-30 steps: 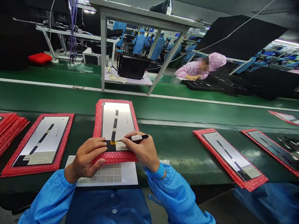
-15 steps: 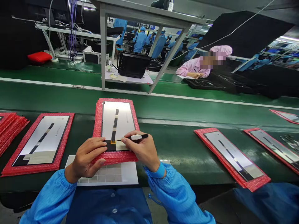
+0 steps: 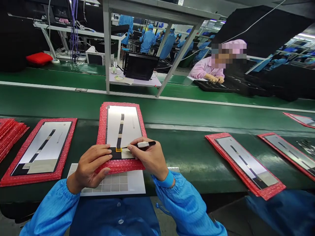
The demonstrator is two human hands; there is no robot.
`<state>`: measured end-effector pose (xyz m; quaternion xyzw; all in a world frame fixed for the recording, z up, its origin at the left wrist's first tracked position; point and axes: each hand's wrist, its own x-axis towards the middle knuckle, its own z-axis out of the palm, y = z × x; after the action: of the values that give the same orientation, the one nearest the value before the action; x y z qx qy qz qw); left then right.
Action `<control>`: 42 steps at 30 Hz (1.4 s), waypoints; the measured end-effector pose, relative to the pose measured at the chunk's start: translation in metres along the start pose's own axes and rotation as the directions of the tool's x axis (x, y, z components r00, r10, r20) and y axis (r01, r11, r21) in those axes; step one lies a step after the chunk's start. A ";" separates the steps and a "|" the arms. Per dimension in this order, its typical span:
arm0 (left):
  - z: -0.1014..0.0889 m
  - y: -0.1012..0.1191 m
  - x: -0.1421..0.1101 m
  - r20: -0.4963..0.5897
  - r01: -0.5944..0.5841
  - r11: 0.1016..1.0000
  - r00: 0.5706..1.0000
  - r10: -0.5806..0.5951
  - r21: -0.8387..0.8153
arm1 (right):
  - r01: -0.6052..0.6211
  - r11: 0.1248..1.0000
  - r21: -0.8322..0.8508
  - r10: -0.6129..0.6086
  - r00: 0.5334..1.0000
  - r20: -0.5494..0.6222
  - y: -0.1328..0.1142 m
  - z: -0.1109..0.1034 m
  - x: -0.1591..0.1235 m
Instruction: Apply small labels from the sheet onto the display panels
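Head cam, looking down at a display panel (image 3: pixel 124 126) lying on a red bubble-wrap sleeve (image 3: pixel 103 137), on a green line worktop (image 3: pixel 182 160). The right hand (image 3: pixel 147 160) has its fingers (image 3: pixel 134 147) pinched narrow around a black pen-like tool (image 3: pixel 145 144) with a white grip, and the tip sits right by a tiny orange-framed square (image 3: pixel 118 149) on the panel's black strip (image 3: pixel 113 153). The left hand (image 3: pixel 92 164) lies flat, its fingers (image 3: pixel 103 150) together and resting on the end of that strip, nothing gripped.

Around the panel: just left, another sleeved panel (image 3: pixel 41 147), then a stack of red sleeves (image 3: pixel 10 136). Two more sleeved panels (image 3: pixel 246 162) sit to its right. A gray-gridded white sheet (image 3: pixel 113 185) pokes out nearer the camera. Well beyond it, a co-worker in a pink gown (image 3: pixel 206 68) has both hands on a black tray (image 3: pixel 216 86).
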<state>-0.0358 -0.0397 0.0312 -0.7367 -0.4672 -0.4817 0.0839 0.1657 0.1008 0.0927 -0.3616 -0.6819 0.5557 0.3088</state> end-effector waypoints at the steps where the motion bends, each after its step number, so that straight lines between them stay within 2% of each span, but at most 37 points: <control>1: 0.000 0.000 0.001 -0.002 0.001 1.000 1.000 -0.001 0.001 | -0.002 1.000 -0.001 0.002 1.000 0.000 0.000 0.000 0.000; 34: -0.001 0.002 0.004 0.016 0.008 1.000 1.000 -0.008 0.015 | 0.025 0.999 -0.041 -0.026 1.000 -0.011 0.004 -0.001 -0.001; 37: -0.004 0.003 0.006 0.077 -0.013 1.000 0.997 0.011 0.025 | 0.026 0.999 -0.035 -0.027 1.000 -0.005 0.004 -0.001 0.000; 42: -0.009 0.007 0.010 0.314 -0.042 0.994 0.949 0.008 0.099 | 0.038 0.999 -0.023 -0.038 0.999 -0.001 0.003 -0.001 0.000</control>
<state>-0.0351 -0.0425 0.0466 -0.8042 -0.4898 -0.3324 0.0533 0.1674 0.1016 0.0904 -0.3526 -0.6947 0.5416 0.3158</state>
